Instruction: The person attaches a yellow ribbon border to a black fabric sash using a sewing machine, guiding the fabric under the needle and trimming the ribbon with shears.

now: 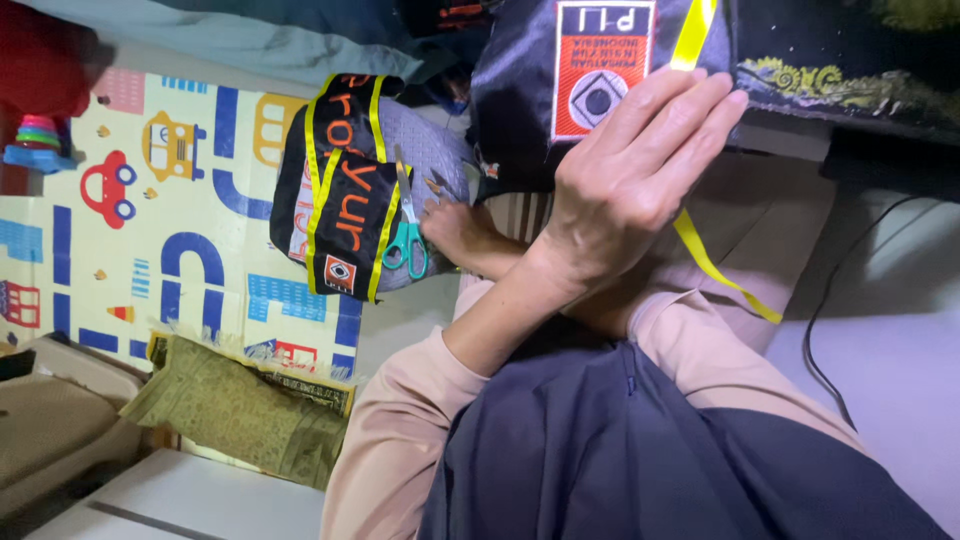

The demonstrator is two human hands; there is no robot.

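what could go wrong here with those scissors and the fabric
The scissors point toward the fingers of the hand beside them, so a slip might nick skin. The other hand covers part of the dark fabric with the patch, and the yellow ribbon trails loose under the wrist, where it could snag or be cut by mistake. Dim light adds to the risk.

The person wears a soft pink top with long sleeves (400,420) that reach down to the wrists. Over the top is a dark blue piece of clothing (620,450) with a thin seam running down it. Both hands are bare
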